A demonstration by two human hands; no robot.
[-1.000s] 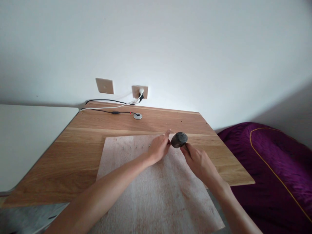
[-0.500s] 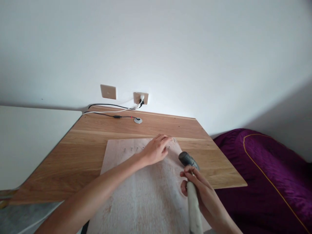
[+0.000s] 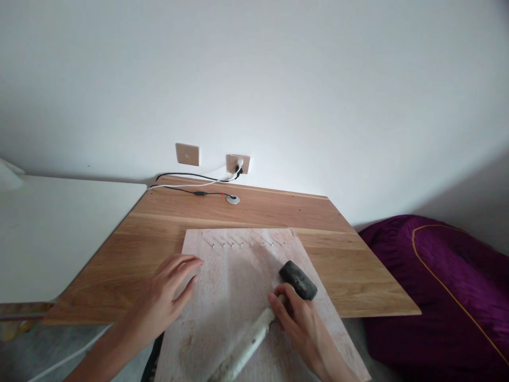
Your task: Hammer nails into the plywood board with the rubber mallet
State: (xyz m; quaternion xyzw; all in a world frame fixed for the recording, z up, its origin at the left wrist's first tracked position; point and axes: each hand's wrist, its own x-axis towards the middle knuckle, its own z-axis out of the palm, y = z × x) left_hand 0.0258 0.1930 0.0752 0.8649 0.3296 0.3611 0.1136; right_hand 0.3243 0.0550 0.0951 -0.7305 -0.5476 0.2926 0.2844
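Note:
In my right hand (image 3: 298,318) is a rubber mallet (image 3: 299,279), gripped close under its black head; its pale, scuffed handle slants down to the left. The mallet is over the right half of a whitish wooden board (image 3: 222,297). Across the far part of that board several nails (image 3: 242,244) stand in a row. My left hand (image 3: 170,289) is by the board's left edge, fingers apart and holding nothing, nearer to me than the nails.
Under the far part of the board is a wooden tabletop (image 3: 350,276) set against the wall. Cables (image 3: 186,185) run along its back to a wall socket (image 3: 244,164). A white surface (image 3: 71,233) adjoins on the left, and purple cloth (image 3: 449,286) covers something on the right.
My left hand has drawn back from the nails to the board's left side and let the row show. The mallet has swung, its handle now slanting left, and my right hand has shifted left.

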